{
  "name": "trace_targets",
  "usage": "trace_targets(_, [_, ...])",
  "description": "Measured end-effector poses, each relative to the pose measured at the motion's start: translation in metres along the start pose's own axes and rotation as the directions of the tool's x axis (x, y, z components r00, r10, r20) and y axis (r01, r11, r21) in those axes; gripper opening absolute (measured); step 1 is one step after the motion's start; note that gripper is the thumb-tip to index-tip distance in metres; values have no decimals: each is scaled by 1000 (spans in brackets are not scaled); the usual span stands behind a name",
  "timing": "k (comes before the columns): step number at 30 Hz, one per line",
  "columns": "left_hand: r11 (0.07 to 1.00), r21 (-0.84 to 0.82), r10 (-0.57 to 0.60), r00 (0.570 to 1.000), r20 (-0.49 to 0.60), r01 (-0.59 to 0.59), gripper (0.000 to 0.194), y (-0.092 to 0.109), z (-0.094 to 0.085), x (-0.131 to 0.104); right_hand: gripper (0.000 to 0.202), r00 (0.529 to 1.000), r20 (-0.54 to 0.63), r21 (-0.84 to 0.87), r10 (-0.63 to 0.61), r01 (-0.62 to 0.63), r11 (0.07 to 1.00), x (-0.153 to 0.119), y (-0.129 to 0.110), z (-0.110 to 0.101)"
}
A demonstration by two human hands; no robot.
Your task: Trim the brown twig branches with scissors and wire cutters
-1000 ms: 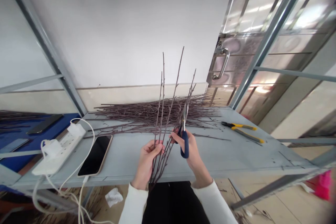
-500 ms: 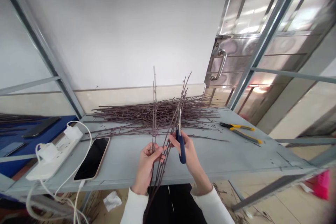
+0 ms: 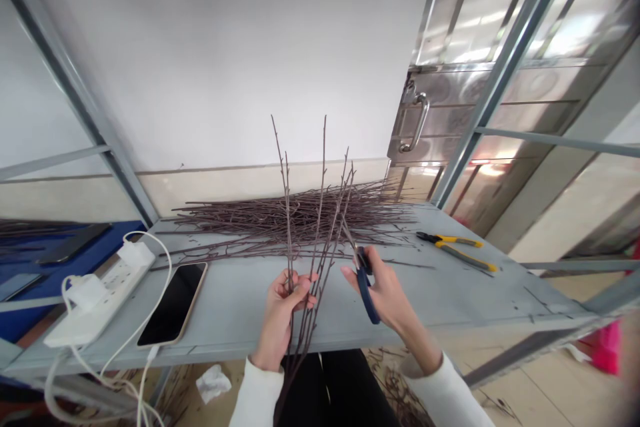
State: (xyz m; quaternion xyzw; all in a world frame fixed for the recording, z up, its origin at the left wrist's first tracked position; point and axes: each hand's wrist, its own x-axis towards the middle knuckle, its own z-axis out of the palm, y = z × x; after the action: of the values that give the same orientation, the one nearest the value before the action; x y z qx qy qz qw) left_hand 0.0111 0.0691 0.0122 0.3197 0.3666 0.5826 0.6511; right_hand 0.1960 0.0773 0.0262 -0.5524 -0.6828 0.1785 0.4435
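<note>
Twigs crossing table edge, pliers well apart

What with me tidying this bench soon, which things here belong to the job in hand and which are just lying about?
In the job:
Twigs held in the left hand
Scissors held in the right hand
Twig pile behind them, probably

Apparently just lying about:
Phone
Power strip
Pliers, though they might be a spare tool
Crumpled white scrap, lower left

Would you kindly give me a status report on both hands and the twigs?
Left hand gripping fanned twigs. Right hand holding blue-handled scissors, blades toward the twigs. Twig pile behind, pliers off right; neither seems to block the hands.
</note>
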Motion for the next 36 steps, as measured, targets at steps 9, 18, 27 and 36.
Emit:
trace_targets(9, [1000,-7,12,1000,-5,-12,41,0,1,1,28,925,-16,-489,-380,325,810,9,5,-32])
trace_targets(18, [999,-7,54,998,-39,-54,42,3,11,-3,12,783,141,-691,-606,516,506,22,-6,-38])
trace_targets(27, [996,29,90,993,-76,-88,39,9,14,-7,6,732,180,-743,-658,539,397,23,-6,-42])
trace_targets(36, [995,55,86,994,-70,-82,39,8,10,-6,39,883,11,-701,-469,341,627,18,2,-39])
